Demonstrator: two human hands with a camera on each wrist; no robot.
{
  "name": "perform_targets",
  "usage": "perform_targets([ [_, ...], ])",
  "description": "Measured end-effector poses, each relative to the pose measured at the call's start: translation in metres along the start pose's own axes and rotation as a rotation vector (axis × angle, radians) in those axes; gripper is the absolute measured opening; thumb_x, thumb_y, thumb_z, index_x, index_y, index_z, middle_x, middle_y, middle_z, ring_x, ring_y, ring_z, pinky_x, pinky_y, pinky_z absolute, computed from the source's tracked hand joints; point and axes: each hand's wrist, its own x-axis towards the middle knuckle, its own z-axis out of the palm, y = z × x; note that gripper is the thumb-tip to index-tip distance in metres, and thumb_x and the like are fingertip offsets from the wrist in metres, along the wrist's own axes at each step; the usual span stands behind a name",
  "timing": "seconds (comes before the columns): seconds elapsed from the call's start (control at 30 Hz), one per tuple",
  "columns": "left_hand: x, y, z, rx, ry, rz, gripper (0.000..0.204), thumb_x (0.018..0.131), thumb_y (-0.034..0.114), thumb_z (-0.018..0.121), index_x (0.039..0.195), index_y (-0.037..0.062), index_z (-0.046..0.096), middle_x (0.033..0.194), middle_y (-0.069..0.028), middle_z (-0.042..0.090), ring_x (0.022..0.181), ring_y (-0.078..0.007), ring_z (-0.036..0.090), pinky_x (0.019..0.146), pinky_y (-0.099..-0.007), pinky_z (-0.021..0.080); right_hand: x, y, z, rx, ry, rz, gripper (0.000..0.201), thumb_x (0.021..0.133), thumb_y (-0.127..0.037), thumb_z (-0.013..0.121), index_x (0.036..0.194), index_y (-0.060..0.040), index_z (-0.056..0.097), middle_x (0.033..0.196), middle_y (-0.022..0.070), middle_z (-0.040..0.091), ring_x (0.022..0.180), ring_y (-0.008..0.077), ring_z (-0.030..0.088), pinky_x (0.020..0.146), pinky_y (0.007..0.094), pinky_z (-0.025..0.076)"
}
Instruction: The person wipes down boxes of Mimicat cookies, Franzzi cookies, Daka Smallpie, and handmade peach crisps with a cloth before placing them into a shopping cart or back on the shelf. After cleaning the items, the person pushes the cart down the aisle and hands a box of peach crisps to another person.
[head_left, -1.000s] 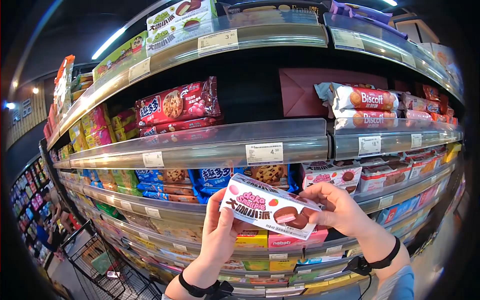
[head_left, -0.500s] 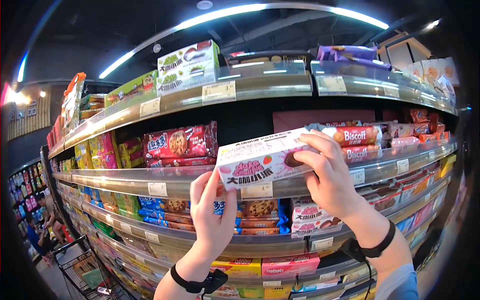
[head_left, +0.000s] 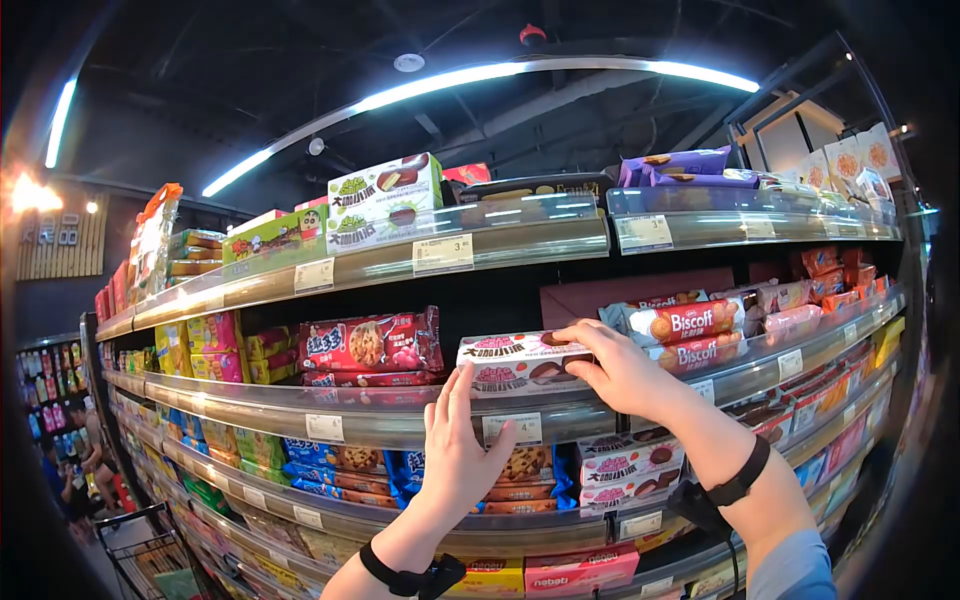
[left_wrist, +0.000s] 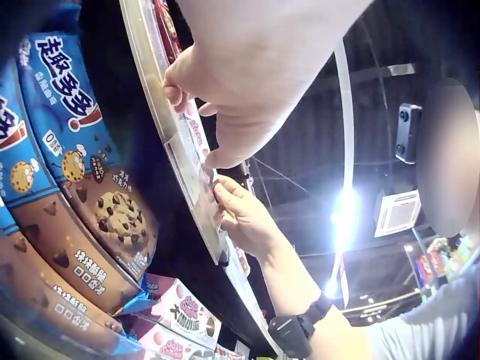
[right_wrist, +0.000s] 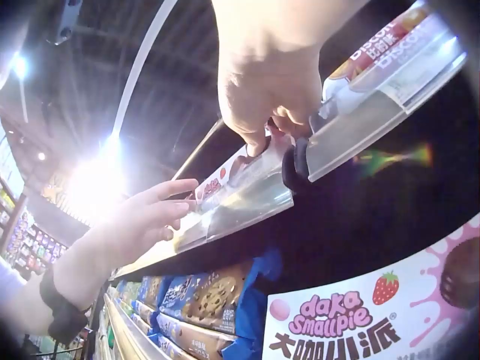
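Observation:
A white snack-pie box with pink lettering lies on the middle shelf, its lower front behind the clear shelf lip. My right hand grips the box's right end, with the thumb low at its front and the fingers over the top. At the left end, my left hand has its fingers extended, fingertips right at the box's corner and the lip. The right wrist view shows the left hand with fingers nearly straight, holding nothing.
Red cookie packs sit left of the box, and Biscoff packs lie to its right. Below are blue cookie packs and stacked pink-lettered boxes. A shopping cart stands at the lower left.
The box, held between both hands in front of the shelves, has been raised and moved forward onto the middle shelf. My left hand has loosened from it. The head view has tilted upward.

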Motion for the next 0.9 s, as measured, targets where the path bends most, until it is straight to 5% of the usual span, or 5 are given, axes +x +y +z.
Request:
perform_targets([
  [0.13, 0.0, 0.005, -0.004, 0.062, -0.032, 0.001, 0.074, 0.075, 0.013, 0.072, 0.137, 0.0001, 0.034, 0.134, -0.0236, 0.041, 0.114, -0.0377, 0.046, 0.095, -0.0442, 0.04, 0.007, 0.008, -0.001, 0.028, -0.113, 0.12, 0.025, 0.094, -0.015, 0.047, 0.114, -0.0016, 0.053, 0.109, 0.0188, 0.061, 0.103, 0.0367, 0.057, 0.087, 0.0419, 0.046],
  [0.37, -0.005, 0.003, -0.001, 0.11, -0.02, 0.051, 0.074, 0.074, 0.016, 0.072, 0.136, 0.0006, 0.035, 0.135, -0.0292, 0.037, 0.105, -0.0414, 0.047, 0.092, -0.0468, 0.04, 0.005, -0.001, 0.003, -0.027, -0.101, 0.173, 0.025, 0.096, -0.016, 0.043, 0.116, -0.0026, 0.052, 0.111, 0.019, 0.06, 0.103, 0.0369, 0.057, 0.086, 0.0431, 0.046],
  [0.5, -0.007, 0.005, -0.001, 0.074, -0.028, 0.009, 0.072, 0.073, 0.013, 0.072, 0.135, 0.0027, 0.036, 0.137, -0.0272, 0.037, 0.116, -0.0413, 0.044, 0.098, -0.0475, 0.036, 0.003, -0.002, 0.004, -0.046, -0.1, 0.175, 0.026, 0.096, -0.016, 0.043, 0.117, -0.0035, 0.051, 0.113, 0.0187, 0.059, 0.103, 0.0369, 0.057, 0.087, 0.0429, 0.046],
  [0.73, -0.009, 0.01, -0.006, 0.084, -0.021, 0.072, 0.073, 0.073, 0.015, 0.073, 0.135, 0.0017, 0.036, 0.137, -0.0276, 0.035, 0.106, -0.0416, 0.046, 0.093, -0.0478, 0.039, 0.002, -0.029, -0.006, -0.223, 0.194, -0.132, 0.021, 0.085, -0.01, 0.059, 0.105, -0.002, 0.059, 0.105, 0.0123, 0.06, 0.096, 0.0315, 0.058, 0.081, 0.0394, 0.049],
  [0.9, 0.006, 0.023, -0.029, 0.041, -0.053, 0.08, 0.071, 0.069, 0.012, 0.075, 0.131, 0.0028, 0.042, 0.137, -0.0228, 0.038, 0.117, -0.0405, 0.044, 0.097, -0.0467, 0.039, 0.053, -0.06, -0.041, -0.311, 0.433, -0.413, 0.017, 0.079, -0.001, 0.062, 0.096, -0.0032, 0.06, 0.092, 0.0089, 0.061, 0.087, 0.029, 0.058, 0.076, 0.0371, 0.048],
])
